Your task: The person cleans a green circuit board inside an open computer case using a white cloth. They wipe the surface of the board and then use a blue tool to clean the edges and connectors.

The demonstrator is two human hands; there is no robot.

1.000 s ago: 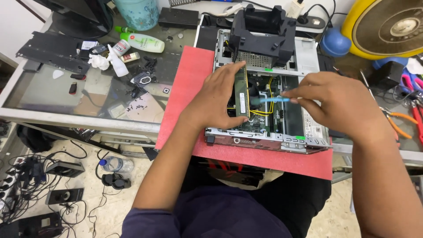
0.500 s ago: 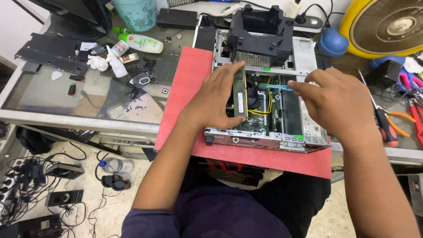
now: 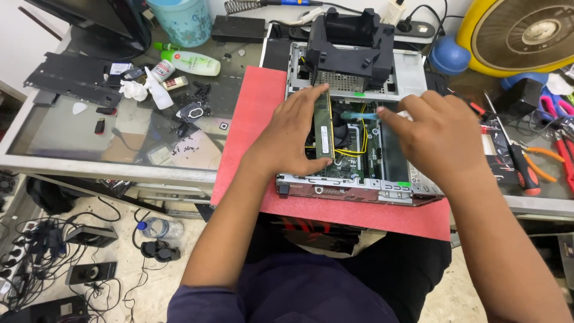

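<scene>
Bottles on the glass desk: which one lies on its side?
The green-capped pale bottle below the teal cup lies flat; the small white bottle beside the tissue leans.

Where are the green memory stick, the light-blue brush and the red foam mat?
green memory stick [image 3: 323, 128], head view, middle of its long face.
light-blue brush [image 3: 359, 115], head view, its handle.
red foam mat [image 3: 248, 128], head view, bare left part.

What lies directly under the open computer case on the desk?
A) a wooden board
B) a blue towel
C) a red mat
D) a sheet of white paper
C: the open computer case rests on a red mat, which shows to the left of the case and along its near edge.
</scene>
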